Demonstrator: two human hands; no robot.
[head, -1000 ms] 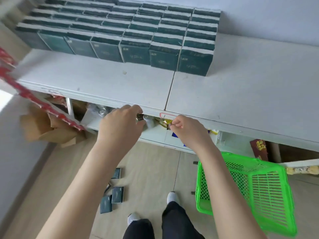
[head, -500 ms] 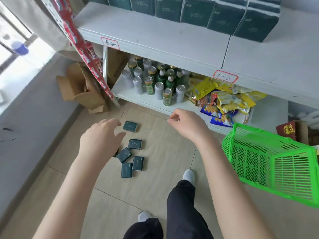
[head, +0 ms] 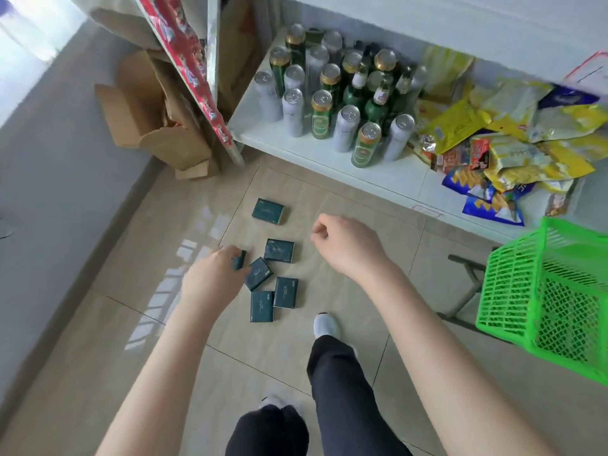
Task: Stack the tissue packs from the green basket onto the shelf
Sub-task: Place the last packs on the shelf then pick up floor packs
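Head view, looking down: five tissue packs (head: 279,250) lie flat on the tiled floor (head: 329,199) in a loose scatter. Four sit close together, some touching, and one lies apart nearer the shelving. They are on the floor rather than in the green basket (head: 526,291), so they probably need gathering before any stacking can happen. A sixth pack (head: 239,260) at the cluster's left edge stands on its side, because the left hand (head: 214,281) has its fingertips curled round it in a pinch; most of that pack is hidden behind the fingers. The right hand (head: 348,245) hovers above the floor just right of the cluster. Its fingers are folded in, the thumb lies against the forefinger, and nothing shows inside it; it looks poised to reach for the next pack. Both arms stretch down from a bent-over posture, with one white shoe (head: 325,325) planted just beside the nearest packs. The basket stands well to the right on a dark frame (head: 467,281), and what shows through its mesh looks empty. Beyond the packs, the lower shelf board (head: 289,149) carries upright cans (head: 343,126), green bottles (head: 375,103) and a heap of snack bags (head: 513,149). That leaves no room there, so the stacking place is likely higher, out of frame. A torn cardboard box (head: 144,116) leans by the wall on the left.
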